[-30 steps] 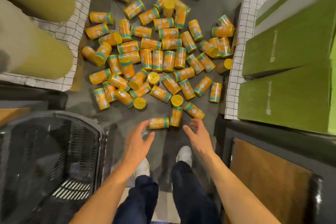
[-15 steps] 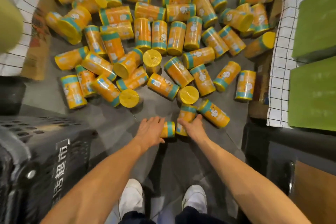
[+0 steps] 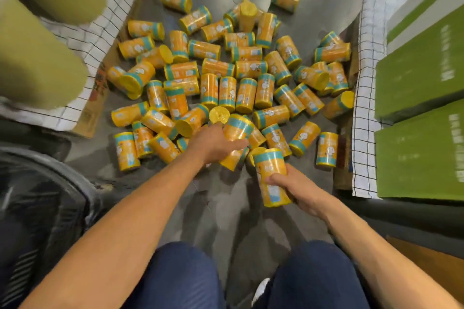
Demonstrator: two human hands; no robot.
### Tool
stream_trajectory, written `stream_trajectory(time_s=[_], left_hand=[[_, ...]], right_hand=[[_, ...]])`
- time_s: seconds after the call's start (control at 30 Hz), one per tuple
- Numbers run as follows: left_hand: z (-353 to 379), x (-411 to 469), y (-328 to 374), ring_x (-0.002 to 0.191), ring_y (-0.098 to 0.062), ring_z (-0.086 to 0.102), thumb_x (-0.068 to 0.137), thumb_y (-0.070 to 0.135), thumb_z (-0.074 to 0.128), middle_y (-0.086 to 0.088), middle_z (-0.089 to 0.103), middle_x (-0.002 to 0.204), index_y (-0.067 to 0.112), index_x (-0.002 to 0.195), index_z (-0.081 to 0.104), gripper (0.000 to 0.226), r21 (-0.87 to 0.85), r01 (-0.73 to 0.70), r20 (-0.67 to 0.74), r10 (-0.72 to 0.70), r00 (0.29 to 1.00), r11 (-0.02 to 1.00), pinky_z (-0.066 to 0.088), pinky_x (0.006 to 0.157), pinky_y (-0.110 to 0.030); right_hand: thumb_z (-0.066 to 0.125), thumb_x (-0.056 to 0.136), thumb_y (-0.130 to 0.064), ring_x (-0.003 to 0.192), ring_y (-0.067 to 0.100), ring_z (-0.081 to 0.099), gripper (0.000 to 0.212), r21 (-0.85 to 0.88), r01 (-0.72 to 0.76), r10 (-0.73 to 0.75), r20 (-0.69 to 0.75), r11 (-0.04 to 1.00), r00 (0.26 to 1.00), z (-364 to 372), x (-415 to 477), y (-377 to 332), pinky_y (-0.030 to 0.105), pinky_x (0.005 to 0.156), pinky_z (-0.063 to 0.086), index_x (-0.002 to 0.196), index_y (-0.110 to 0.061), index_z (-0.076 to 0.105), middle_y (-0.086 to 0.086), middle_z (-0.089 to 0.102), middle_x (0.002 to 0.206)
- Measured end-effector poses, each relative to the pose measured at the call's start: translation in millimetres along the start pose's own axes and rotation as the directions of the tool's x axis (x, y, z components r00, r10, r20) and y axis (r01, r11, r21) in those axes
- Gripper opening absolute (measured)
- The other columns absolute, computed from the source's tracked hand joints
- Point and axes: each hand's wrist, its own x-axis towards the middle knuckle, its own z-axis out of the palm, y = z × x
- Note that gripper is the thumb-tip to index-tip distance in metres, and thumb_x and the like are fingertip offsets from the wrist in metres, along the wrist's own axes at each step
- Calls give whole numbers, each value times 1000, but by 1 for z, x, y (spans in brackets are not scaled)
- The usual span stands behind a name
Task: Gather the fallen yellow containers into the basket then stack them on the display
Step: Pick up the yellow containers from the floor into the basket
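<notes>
Several yellow containers with teal bands (image 3: 227,93) lie scattered across the grey floor ahead of me. My right hand (image 3: 298,189) grips one yellow container (image 3: 271,175), lifted upright off the floor. My left hand (image 3: 216,144) is wrapped around another yellow container (image 3: 237,128) at the near edge of the pile, its fingers hidden behind it. The dark basket (image 3: 45,208) stands at my lower left, blurred.
White grid-patterned display covers hang at the left (image 3: 100,32) and right (image 3: 366,98). Green rolls (image 3: 37,65) lie on the left display and green boxes (image 3: 421,88) on the right. A dark ledge with a wooden panel (image 3: 431,253) is at lower right. My knees fill the bottom.
Both hands went down to the nearest containers and closed on them. My right hand has lifted its container up off the floor; my left hand has moved forward onto another.
</notes>
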Motion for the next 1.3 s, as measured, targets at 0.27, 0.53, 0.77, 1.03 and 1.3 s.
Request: stream_trajectory(time_s=[0.27, 0.53, 0.77, 1.03, 1.3], left_hand=[[-168, -129, -19, 98, -10, 67, 73, 78, 70, 13, 70, 107, 31, 114, 65, 63, -514, -80, -448, -188, 874, 854, 54, 85, -37], [-193, -286, -197, 91, -14, 76, 68, 75, 74, 8, 79, 97, 28, 101, 75, 57, -855, -79, -448, -654, 610, 512, 62, 88, -45], [-88, -277, -323, 74, -26, 73, 56, 79, 77, -13, 77, 93, 7, 97, 73, 82, -988, 81, -76, -880, 469, 129, 60, 67, -39], [-23, -206, -393, 85, -29, 73, 81, 45, 86, -17, 73, 102, 2, 109, 64, 56, -989, -10, 127, -872, 473, -149, 63, 75, -49], [61, -124, -457, 92, -29, 76, 54, 61, 88, -13, 77, 105, 14, 86, 68, 61, -978, 27, 197, -868, 455, -207, 63, 82, -53]], right_hand=[[84, 75, -43, 93, 6, 71, 63, -282, 418, -397, 132, 864, 908, 91, -91, -170, 22, 73, 56, 127, -33, 50, -11, 71, 105], [82, 75, -51, 90, 15, 63, 58, -561, 681, -505, 462, 471, 729, 298, -145, -214, 40, 77, 52, 113, -25, 46, -7, 64, 100], [77, 79, -59, 121, 36, 60, 84, -802, 572, -271, 597, -172, 755, 419, -117, -150, 42, 90, 50, 133, -8, 40, 15, 56, 130], [82, 81, -34, 125, 27, 63, 65, -865, 438, 69, 435, -245, 898, 476, -15, -104, 37, 97, 52, 137, -8, 60, 8, 66, 134], [72, 92, -28, 132, 33, 57, 58, -908, 345, 112, 327, -239, 938, 492, 53, -75, 42, 108, 50, 141, -3, 55, 13, 59, 142]])
